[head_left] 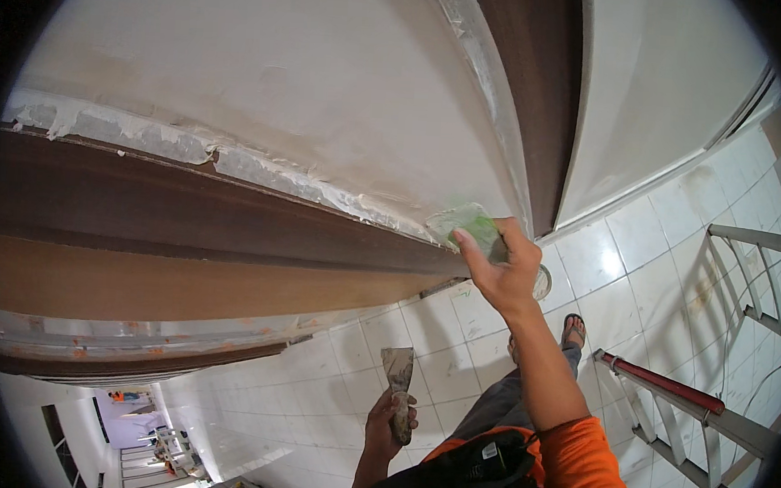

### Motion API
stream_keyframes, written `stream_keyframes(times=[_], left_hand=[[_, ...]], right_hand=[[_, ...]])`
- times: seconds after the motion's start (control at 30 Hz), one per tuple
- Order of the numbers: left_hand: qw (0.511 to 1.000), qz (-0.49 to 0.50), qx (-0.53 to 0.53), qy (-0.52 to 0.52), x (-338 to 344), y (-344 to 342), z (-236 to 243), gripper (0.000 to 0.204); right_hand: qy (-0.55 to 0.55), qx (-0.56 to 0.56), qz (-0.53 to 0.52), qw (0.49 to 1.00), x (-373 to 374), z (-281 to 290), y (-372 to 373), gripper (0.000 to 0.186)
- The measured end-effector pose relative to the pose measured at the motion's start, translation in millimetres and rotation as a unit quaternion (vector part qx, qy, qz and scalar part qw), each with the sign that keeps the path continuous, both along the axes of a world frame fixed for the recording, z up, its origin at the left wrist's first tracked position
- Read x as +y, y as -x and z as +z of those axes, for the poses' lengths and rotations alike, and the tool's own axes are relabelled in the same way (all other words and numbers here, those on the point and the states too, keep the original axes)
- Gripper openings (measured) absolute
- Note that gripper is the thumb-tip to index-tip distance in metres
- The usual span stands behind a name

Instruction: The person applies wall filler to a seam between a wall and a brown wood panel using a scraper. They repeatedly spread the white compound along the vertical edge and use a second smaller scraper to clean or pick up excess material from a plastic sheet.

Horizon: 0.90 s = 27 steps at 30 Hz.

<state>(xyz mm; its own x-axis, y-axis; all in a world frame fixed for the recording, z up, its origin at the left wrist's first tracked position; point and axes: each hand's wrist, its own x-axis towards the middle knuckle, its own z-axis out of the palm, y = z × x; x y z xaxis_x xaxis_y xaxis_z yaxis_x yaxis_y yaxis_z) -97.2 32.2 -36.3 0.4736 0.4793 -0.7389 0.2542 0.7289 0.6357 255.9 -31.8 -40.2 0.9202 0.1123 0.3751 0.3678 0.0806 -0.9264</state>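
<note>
My right hand (512,274) grips a flat greenish putty spreader (465,222), its face against the white wall (284,76) near the corner where two dark brown trims meet. Fingers and thumb are closed around the spreader's edge. Lower down, my left hand (384,421) is wrapped around the handle of a putty knife (398,370), whose wide, stained blade points up and away from the wall. Whitish compound lies unevenly along the grey strip (278,176) beside the brown trim (143,198). Another grey strip (486,71) runs along the upright brown trim (543,83).
A metal ladder (675,413) with a red-edged rail stands at my right, and another metal frame (757,240) is beyond it. White floor tiles (618,249) lie below. A round roll or lid (542,283) is partly hidden behind my right wrist. Far lower left, a person (126,397) is visible.
</note>
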Motion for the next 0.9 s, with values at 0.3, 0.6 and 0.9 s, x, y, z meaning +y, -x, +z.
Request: stream_keyframes(times=[0.3,0.6,0.9], left_hand=[[1.0,-0.005,0.002,-0.012,-2,-3,2,0.04],[1.0,-0.012,0.004,-0.016,0,-1,-2,0.041],[1.0,-0.012,0.023,-0.01,-3,-7,0,0.039]], right_hand=[[-0.091,-0.005,0.036,0.995,21,70,-12,0.026],[-0.009,0.1,0.023,0.995,13,-11,3,0.026],[-0.034,0.16,0.069,0.984,-13,-43,9,0.025]])
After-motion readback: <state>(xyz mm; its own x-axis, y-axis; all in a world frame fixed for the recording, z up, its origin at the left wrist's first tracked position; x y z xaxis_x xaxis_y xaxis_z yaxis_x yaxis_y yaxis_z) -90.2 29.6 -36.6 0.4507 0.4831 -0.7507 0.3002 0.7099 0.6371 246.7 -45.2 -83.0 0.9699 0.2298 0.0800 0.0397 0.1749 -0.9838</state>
